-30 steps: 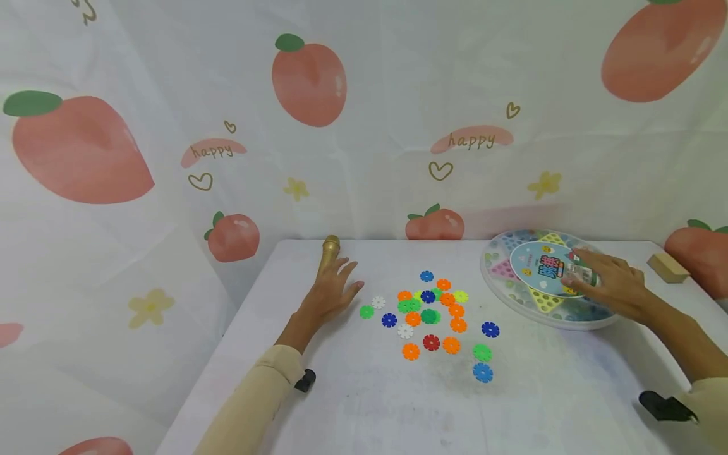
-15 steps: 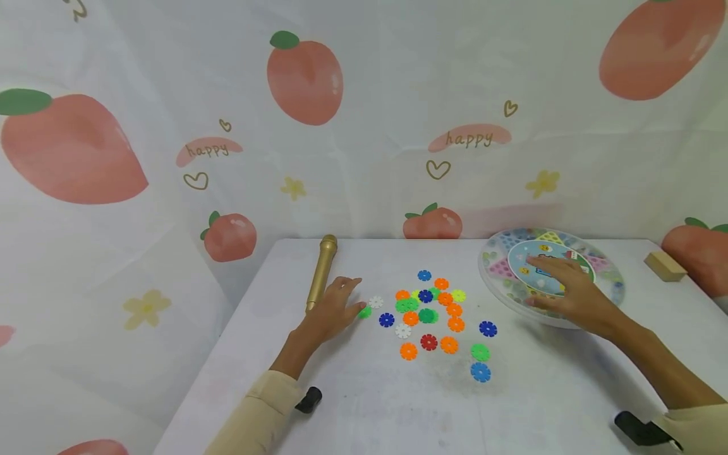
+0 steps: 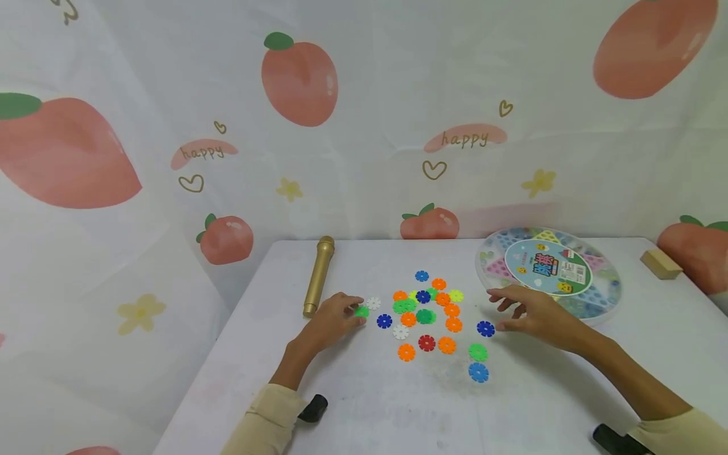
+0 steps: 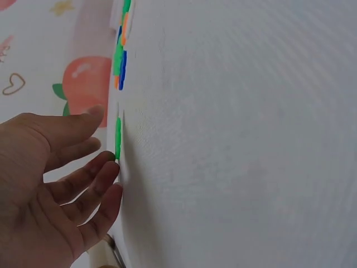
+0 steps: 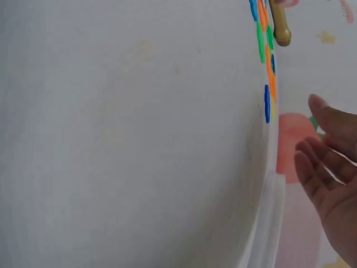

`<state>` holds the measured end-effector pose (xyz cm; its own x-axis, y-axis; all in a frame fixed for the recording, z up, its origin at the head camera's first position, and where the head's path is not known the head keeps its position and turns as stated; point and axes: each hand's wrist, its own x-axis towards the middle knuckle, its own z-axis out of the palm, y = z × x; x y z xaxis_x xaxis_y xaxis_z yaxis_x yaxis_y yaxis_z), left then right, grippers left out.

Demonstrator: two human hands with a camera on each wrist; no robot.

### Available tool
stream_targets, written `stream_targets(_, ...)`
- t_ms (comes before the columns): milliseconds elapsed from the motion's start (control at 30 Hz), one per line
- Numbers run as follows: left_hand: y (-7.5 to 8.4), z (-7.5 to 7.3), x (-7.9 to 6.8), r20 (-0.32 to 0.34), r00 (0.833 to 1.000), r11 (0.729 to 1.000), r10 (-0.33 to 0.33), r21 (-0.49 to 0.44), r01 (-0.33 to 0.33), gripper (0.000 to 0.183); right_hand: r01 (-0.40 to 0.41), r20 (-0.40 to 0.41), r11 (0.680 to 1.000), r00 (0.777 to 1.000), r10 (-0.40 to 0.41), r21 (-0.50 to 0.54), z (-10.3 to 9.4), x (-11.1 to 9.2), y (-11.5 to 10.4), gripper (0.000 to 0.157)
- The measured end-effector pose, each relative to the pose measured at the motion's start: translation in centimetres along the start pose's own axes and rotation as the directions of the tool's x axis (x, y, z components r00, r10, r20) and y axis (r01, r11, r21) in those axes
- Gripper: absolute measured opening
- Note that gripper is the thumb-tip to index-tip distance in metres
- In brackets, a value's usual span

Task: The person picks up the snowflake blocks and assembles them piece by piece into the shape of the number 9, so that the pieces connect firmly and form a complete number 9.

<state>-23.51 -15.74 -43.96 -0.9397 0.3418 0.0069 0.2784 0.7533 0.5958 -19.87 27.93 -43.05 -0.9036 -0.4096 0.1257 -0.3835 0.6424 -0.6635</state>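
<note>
Flat notched plastic discs in several colours lie scattered mid-table, an orange disc [image 3: 406, 352] and a red disc [image 3: 426, 343] among them. My left hand [image 3: 332, 321] is at their left side, with its fingertips right at a green disc [image 3: 362, 311]. In the left wrist view, thumb and fingers stand apart around the near end of that green disc [image 4: 117, 137]. Over on the right, my right hand [image 3: 537, 316] hovers with loosely bent fingers beside a dark blue disc [image 3: 486, 328]. Nothing shows between the fingers of the right hand [image 5: 334, 167].
A gold microphone-shaped object [image 3: 319, 277] lies behind the left hand. At the back right is a round Chinese checkers board [image 3: 495, 268] with a printed label, partly behind the right hand. A wooden block [image 3: 661, 264] sits near the right edge. A printed cloth hangs behind the table.
My right hand has come off the checkers board, moving left and toward me to the discs. My left hand has left the gold object and moved toward me to the green disc.
</note>
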Motion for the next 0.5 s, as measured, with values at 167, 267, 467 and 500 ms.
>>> stream_targets(167,0.0,0.1,0.3,-0.004,1.0,1.0,0.011,0.022,-0.01,0.038,-0.057,0.105,0.998,0.993,0.058,-0.011,0.3,0.5,-0.3,0.054)
stream_targets(267,-0.3,0.3,0.5,-0.009,1.0,0.999,0.011,0.035,-0.01,0.036,-0.046,0.142,0.999,0.989,0.047,-0.015,0.6,0.8,-0.2,0.049)
stream_targets(467,-0.5,0.5,1.0,-0.015,1.0,1.0,0.004,0.029,-0.004,0.025,-0.021,0.157,0.999,0.987,0.026,-0.034,1.1,0.8,-0.2,0.046)
stream_targets(500,-0.5,0.6,1.0,-0.014,1.0,1.0,-0.002,0.024,0.002,0.023,-0.031,0.158,0.999,0.987,0.038,-0.042,1.1,0.8,-0.3,0.045)
